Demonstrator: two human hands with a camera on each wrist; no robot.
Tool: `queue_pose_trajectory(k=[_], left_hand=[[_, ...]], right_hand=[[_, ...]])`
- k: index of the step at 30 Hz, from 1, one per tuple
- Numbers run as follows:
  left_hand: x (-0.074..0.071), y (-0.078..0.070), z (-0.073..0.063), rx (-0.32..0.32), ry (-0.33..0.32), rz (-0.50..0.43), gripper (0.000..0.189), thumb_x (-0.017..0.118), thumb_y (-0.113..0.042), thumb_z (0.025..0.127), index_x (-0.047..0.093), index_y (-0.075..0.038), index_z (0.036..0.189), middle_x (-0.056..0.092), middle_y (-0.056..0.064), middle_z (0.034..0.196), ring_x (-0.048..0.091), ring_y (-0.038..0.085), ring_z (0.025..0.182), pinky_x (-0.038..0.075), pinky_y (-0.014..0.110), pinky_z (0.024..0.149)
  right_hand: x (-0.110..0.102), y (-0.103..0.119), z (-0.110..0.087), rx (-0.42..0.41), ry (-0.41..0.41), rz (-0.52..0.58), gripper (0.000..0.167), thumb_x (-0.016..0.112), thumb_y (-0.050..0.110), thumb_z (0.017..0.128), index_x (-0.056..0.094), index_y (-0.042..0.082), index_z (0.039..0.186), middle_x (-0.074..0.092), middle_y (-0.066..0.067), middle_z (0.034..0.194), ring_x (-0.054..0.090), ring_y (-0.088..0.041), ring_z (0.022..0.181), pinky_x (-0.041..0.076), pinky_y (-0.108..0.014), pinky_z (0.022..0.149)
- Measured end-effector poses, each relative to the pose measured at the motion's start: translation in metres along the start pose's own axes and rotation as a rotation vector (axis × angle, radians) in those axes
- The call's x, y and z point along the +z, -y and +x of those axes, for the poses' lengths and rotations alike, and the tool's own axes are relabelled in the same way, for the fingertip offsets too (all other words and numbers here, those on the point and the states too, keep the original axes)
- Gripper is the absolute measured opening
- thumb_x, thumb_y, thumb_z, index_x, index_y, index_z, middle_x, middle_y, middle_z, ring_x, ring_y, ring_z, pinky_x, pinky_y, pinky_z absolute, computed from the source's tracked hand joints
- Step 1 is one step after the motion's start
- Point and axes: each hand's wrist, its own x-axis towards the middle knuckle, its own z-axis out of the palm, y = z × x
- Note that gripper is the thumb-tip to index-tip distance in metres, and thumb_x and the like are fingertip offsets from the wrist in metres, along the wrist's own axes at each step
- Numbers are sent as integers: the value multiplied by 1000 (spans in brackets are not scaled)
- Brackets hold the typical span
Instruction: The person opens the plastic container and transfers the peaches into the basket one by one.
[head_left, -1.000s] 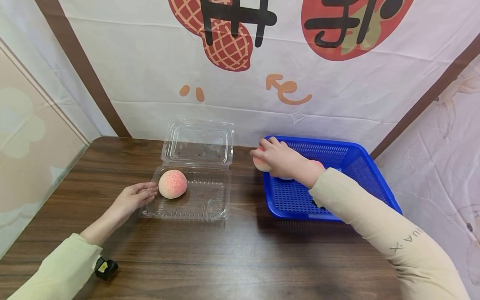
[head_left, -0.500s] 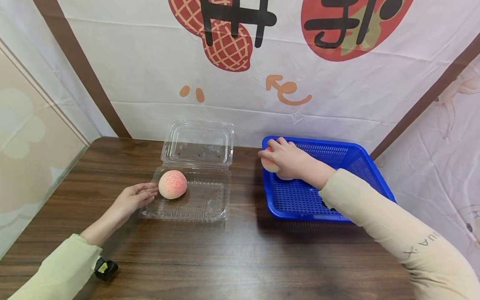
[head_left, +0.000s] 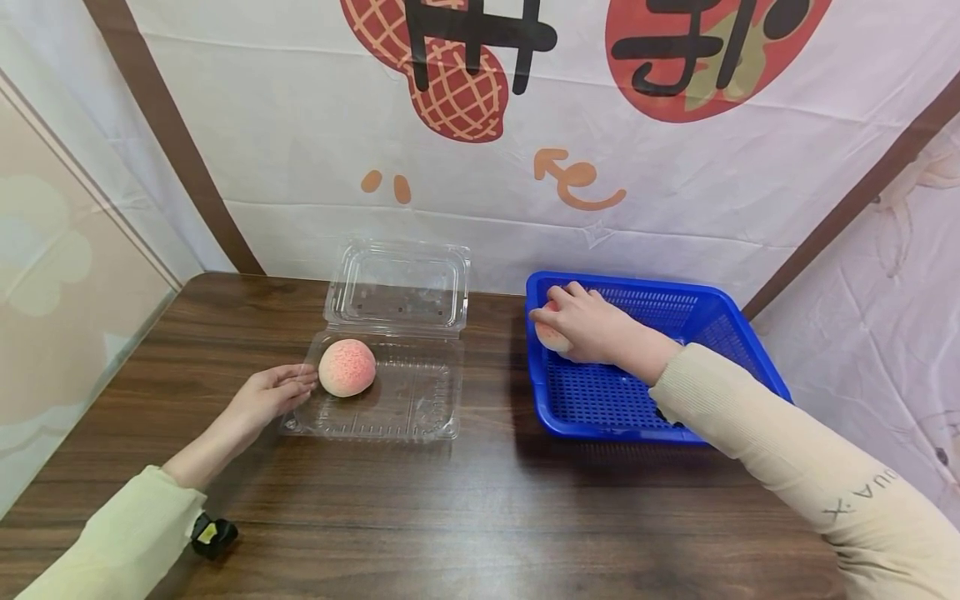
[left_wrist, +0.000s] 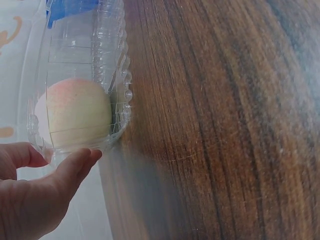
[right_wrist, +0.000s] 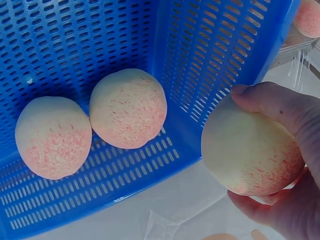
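A pink-and-cream peach (head_left: 553,329) is gripped by my right hand (head_left: 588,327) at the left end of the blue basket (head_left: 660,433). In the right wrist view the thumb and fingers curl round this peach (right_wrist: 250,150). Inside the basket, two more peaches, a left one (right_wrist: 53,137) and a right one (right_wrist: 128,108), lie side by side; in the head view the hand and arm hide them. Another peach (head_left: 347,367) sits at the left side of an open clear plastic clamshell box (head_left: 405,429). My left hand (head_left: 262,404) rests with extended fingers against that box's left edge.
The box's raised lid (head_left: 397,287) leans back toward a printed cloth (head_left: 300,167) hung behind the table. Wooden tabletop (head_left: 420,508) lies between box and basket and in front of both.
My right hand has moved right and slightly toward me, bringing its peach from over the basket's left rim to inside that end. The left hand stays at the box's edge.
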Motion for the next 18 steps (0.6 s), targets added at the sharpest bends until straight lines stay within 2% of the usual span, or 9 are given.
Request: queue_pose_trajectory(k=[12,18], left_hand=[[0,0,0,4,-4,8,45,34,-2,97,19,26,129,27,44,131,48,-8,97,46,14,86],[0,0,0,3,-4,6,45,33,-1,97,19,26,129,27,44,131,49,-8,97,46,14,86]], right_hand=[[11,-2,-5,10,60,-3,59,77,8,69,55,17,123,50,-16,115,45,-34,102,50,-51,78],[20,-4,-9,-3,76,-31,60,78,9,68,55,17,122,51,-15,111,46,-33,96,52,-44,72]])
